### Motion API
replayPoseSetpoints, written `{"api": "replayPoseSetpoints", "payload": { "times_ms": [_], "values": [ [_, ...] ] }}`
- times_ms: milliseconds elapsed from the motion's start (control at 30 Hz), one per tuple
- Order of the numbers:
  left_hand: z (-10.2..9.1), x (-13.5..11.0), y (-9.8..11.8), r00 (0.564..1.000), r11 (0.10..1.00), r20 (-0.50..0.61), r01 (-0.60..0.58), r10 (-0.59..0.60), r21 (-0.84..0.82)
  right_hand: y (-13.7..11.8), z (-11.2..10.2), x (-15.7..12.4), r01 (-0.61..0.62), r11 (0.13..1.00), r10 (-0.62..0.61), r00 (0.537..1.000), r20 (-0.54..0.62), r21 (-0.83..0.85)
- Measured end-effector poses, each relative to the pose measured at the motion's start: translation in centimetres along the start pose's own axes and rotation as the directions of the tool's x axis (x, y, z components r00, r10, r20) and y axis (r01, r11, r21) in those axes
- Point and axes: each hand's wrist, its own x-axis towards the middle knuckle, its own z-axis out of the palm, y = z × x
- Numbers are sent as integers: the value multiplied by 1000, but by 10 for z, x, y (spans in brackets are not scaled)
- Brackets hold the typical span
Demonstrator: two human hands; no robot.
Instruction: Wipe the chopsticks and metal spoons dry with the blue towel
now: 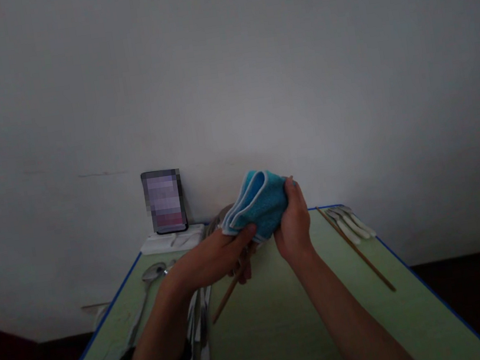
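Observation:
Above the middle of the table, a folded blue cloth (266, 209) with white edging is gripped between both hands. My left hand (217, 254) has its thumb on the cloth's front and its fingers curled underneath. A brown wooden chopstick (225, 302) slants down toward me from under those fingers; its upper part is hidden by the hand and cloth. At the cloth's right side, my right hand (294, 223) is closed round the fabric, thumb up. Behind the cloth is a partly hidden greyish round object (222, 215) that I cannot make out.
Another chopstick (357, 251) lies on the green table (280, 341) at right, beside several white-handled utensils (349, 225). A large metal spoon (150, 274) and several metal utensils (203, 334) lie left, partly under my left arm. A blurred-screen device (165, 202) stands against the wall on a white base (155, 244).

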Motion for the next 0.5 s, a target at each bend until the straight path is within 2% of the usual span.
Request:
{"api": "replayPoseSetpoints", "payload": {
  "times_ms": [167, 400, 500],
  "values": [
    [1, 2, -3, 999, 999, 6, -33, 33, -14, 1, -1, 4, 5, 1000, -5, 998, -59, 10],
    [0, 0, 1, 992, 986, 50, -124, 120, 107, -4, -5, 7, 24, 999, -29, 987, -155, -37],
    [0, 0, 1, 990, 980, 30, -142, 139, 139, -5, -4, 6, 1, 999, -10, 986, -164, -54]
  ]
}}
